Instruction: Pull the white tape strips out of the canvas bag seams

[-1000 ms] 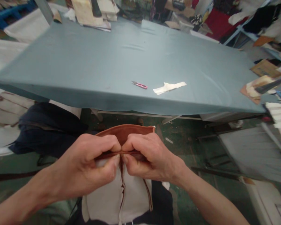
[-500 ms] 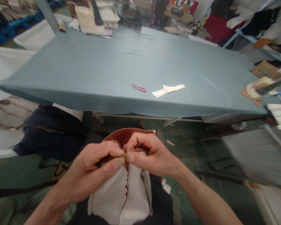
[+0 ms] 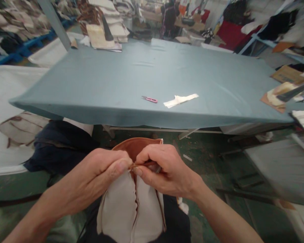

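Across my lap lies a sewn piece (image 3: 121, 209) of pale cream material with a brown lining (image 3: 133, 145), its kind not clear; a wavy-edged seam runs down its middle. My left hand (image 3: 101, 175) pinches the edge at the top of that seam between thumb and forefinger. Close beside it, my right hand (image 3: 164, 168) is closed on the brown edge, thumb below and curled fingers above. The fingertips of both hands nearly meet and hide the exact spot they grip.
A table with a blue-grey cover (image 3: 111, 77) stands ahead. Pink-handled thread snips (image 3: 150, 99) and a cream strip (image 3: 181, 100) lie near its front edge. Stacked pieces (image 3: 114, 20) sit at the back left. Dark blue cloth (image 3: 58, 145) is at lower left, a grey surface (image 3: 281, 165) at right.
My left hand has turned, its fingers closing tighter at the seam top. My right hand has rolled slightly, with the brown edge now showing between its fingers. The view has shifted a little.
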`<action>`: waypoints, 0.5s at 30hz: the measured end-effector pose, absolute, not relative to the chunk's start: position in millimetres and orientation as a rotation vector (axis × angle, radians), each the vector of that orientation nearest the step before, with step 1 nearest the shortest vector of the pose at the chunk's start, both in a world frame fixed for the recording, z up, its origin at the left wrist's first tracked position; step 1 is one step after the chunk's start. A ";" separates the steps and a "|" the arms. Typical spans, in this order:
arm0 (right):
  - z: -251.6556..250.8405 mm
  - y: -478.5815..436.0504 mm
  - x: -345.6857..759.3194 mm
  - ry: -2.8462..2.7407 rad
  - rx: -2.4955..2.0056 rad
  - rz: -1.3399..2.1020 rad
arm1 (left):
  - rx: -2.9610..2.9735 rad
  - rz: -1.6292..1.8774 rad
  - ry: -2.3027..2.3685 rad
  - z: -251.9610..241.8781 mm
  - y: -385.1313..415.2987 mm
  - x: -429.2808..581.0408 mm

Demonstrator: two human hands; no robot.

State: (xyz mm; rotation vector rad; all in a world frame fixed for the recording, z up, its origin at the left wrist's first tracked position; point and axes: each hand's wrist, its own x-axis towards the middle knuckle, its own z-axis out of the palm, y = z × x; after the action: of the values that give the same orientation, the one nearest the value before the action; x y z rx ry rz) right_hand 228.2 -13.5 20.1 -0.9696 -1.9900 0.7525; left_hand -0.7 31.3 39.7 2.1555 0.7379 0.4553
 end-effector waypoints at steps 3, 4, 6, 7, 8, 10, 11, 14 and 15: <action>21.6 -14.4 229.9 -2.017 -0.955 0.712 | 2.154 0.431 0.629 42.3 34.4 2.9; 23.0 -14.9 230.8 -2.020 -0.938 0.735 | 2.165 0.428 0.585 43.6 35.5 3.1; 27.7 -16.2 232.9 -2.028 -0.891 0.816 | 2.209 0.400 0.513 45.6 37.0 2.2; 30.8 -16.9 234.1 -2.040 -0.878 0.855 | 2.239 0.386 0.493 46.0 37.3 1.2; 34.2 -17.4 235.2 -2.056 -0.884 0.885 | 2.273 0.380 0.491 45.8 37.3 0.0; 40.3 -17.6 237.5 -2.102 -0.931 0.898 | 2.341 0.378 0.522 43.9 36.7 -2.1; 42.4 -17.3 238.6 -2.132 -0.959 0.890 | 2.374 0.383 0.544 42.3 36.3 -2.9; 42.4 -14.3 241.1 -2.183 -1.006 0.832 | 2.469 0.447 0.582 36.3 34.9 -4.1; 39.7 -12.8 241.2 -2.177 -1.008 0.810 | 2.489 0.485 0.587 34.2 34.1 -4.2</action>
State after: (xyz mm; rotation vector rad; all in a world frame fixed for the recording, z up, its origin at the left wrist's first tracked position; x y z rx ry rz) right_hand 241.2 -12.8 39.7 -1.0076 -2.1775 0.8097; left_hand -4.2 34.1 34.2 2.4894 0.5865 0.4852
